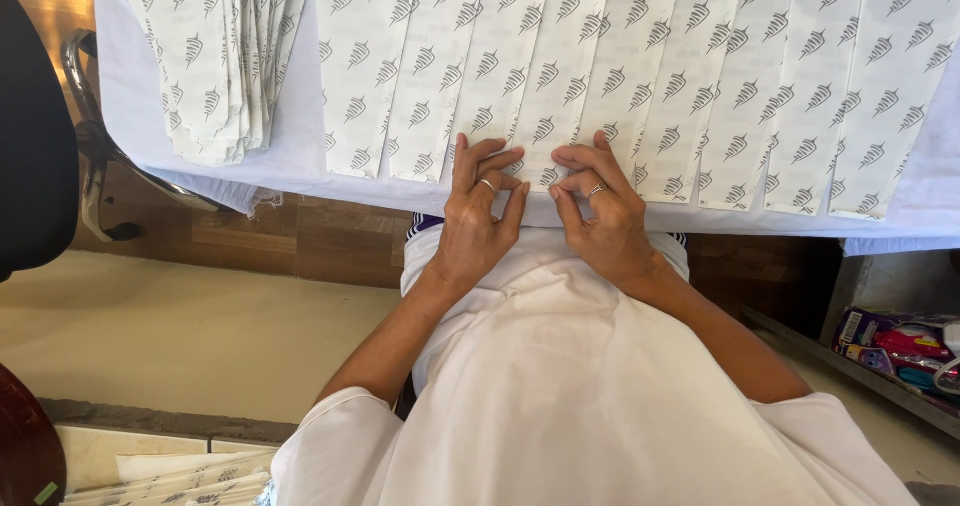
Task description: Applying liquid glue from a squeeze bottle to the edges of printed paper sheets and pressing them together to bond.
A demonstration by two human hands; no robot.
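- Left hand (478, 216) bent at the near edge of the table (300, 161), fingers (490, 161) curled and pressed down on the low end of a paper strip (520, 76).
- Right hand (600, 216) just beside it, fingers (585, 166) likewise curled on the same strip end, fingertips of both hands almost meeting.
- Fingers nearly closed, pinching or pressing the strip's bottom edge; cannot tell whether gripped or merely held flat.
- A ring on one finger of each hand.
- Strip white with a small grey leaf-like pattern, running away from the fingers across the table.
- More such strips (760, 86) fanned side by side, overlapping, left and right of the fingers, all on a white cloth (130, 96) covering the table.
- A stack (215, 56) of the same strips well left of the left fingers, hanging partly over the cloth's edge.
- White clothing (560, 396) on the lap below the hands.
- Dark chair (35, 126) with a metal frame far left of the fingers.
- Pile of papers (170, 481) low down on the left, on the floor.
- Colourful packages (900, 351) on a low shelf, right of and below the right hand.
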